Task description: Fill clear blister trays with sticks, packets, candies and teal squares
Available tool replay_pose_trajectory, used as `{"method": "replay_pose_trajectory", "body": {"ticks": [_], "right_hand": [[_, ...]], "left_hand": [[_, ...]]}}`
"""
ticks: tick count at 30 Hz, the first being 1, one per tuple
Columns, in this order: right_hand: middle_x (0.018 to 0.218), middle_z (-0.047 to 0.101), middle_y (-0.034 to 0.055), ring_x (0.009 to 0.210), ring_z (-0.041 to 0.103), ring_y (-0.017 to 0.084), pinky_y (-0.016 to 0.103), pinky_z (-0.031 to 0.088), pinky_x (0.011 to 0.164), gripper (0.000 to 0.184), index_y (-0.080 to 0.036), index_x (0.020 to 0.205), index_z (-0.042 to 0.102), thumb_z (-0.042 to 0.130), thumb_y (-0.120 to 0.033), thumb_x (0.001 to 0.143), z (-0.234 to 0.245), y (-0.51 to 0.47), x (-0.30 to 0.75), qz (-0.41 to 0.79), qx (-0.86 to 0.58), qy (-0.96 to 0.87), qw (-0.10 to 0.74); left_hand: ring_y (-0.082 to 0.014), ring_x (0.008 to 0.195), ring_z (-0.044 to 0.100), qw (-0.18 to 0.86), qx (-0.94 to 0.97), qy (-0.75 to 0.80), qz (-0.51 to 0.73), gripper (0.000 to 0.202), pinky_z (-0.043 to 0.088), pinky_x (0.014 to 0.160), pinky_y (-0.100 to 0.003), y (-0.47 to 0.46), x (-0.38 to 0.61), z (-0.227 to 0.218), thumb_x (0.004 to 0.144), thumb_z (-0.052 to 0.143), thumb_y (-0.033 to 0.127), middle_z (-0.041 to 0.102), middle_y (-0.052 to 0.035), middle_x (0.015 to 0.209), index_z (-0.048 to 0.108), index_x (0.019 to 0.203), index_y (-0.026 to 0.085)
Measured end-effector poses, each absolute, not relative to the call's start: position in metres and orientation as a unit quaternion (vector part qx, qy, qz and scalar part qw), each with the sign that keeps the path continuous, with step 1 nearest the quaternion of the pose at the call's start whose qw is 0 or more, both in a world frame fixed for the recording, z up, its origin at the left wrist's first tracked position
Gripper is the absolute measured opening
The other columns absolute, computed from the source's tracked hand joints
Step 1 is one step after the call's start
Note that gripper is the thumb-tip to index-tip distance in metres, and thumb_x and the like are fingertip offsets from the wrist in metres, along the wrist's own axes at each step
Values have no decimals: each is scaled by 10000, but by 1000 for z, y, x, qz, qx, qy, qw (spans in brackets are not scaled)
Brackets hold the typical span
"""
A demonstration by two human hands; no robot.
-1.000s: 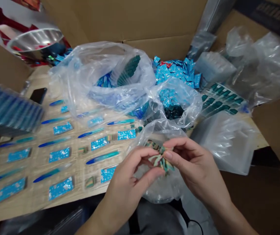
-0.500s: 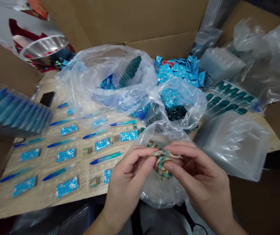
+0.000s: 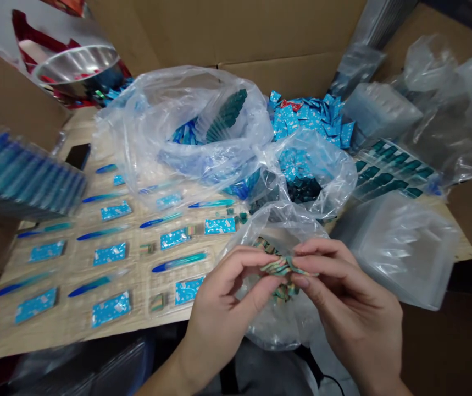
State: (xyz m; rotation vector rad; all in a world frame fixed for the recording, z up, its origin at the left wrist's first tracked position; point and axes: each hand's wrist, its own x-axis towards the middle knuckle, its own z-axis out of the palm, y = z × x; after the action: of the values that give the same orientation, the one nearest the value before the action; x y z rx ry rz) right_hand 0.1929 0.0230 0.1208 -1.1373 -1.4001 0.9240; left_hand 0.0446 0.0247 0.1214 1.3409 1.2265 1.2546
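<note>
My left hand point(image 3: 236, 297) and my right hand point(image 3: 343, 302) meet over an open clear plastic bag point(image 3: 277, 330). Thumbs and fingertips of both pinch a strip of small striped pieces point(image 3: 277, 268) in green, tan and orange, its exact material unclear. More of these pieces point(image 3: 287, 291) lie just below, in the bag's mouth, partly covered by my fingers. Left of my hands, clear trays hold blue-to-teal pens point(image 3: 180, 262) and blue patterned packets point(image 3: 189, 290). Some trays also carry a small striped block point(image 3: 159, 301).
Behind stand a large clear bag point(image 3: 137, 137) with blue items, a bag of dark teal pieces point(image 3: 304, 190) and a heap of blue packets point(image 3: 314, 118). Stacked clear trays point(image 3: 404, 247) stand right; a stack of filled trays point(image 3: 25, 176) stands left. A phone point(image 3: 78, 156) lies on the table.
My hands have shifted slightly right in view, their fingertips still pinching the striped pieces, which now look stretched flatter between them. The camera view has moved a little.
</note>
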Motion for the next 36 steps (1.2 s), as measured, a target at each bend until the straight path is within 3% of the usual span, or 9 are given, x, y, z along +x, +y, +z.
{"method": "replay_pose_trajectory", "body": {"ticks": [6,12,15,19,27,33,36], "right_hand": [[863,643,-55,553,572,37,127,496,490,267,-346,1040,664,655,-157,851,120,19,190,417,-481,-537,553],[869,603,-27,764,610,94,155,476,507,120,-282,863,668,694,-173,820,119,20,188,403,-460,-580,538],[874,570,-22,727,593,89,148,450,450,187,-289,917,663,690,-135,814,117,20,189,393,-459,-584,542],[906,550,-18,635,587,70,145,502,443,308,-312,1043,651,687,-114,810,116,19,189,421,-439,-557,565],[1034,534,-16,577,642,25,120,572,570,333,-356,1126,661,591,-135,887,120,19,189,492,-410,-560,525],[1032,551,-14,611,652,31,114,578,591,398,-345,1160,646,582,-75,875,122,15,180,428,-411,-586,551],[1049,541,-10,665,660,43,118,583,585,437,-336,1173,631,571,-33,865,121,15,175,390,-404,-606,563]], "left_hand": [[-97,785,685,423,489,526,553,205,565,703,-163,26,46,118,757,661,96,713,41,836,695,875,261],[-118,808,692,421,514,512,545,204,572,685,-175,23,47,119,764,664,102,728,22,851,715,875,265],[-104,835,691,426,548,493,524,239,562,727,-156,23,45,119,786,659,106,731,34,875,724,920,293],[-120,865,696,412,593,467,510,261,569,754,-177,22,41,117,818,637,108,739,16,916,726,985,288],[-103,855,707,467,541,436,547,303,567,776,-170,22,43,114,806,640,53,753,39,939,744,933,308],[-64,618,689,567,418,399,588,284,568,636,-135,18,51,110,844,610,83,747,72,752,729,930,326],[-49,718,705,566,386,402,607,290,551,689,-98,15,53,109,845,602,65,760,78,836,725,900,322]]}}
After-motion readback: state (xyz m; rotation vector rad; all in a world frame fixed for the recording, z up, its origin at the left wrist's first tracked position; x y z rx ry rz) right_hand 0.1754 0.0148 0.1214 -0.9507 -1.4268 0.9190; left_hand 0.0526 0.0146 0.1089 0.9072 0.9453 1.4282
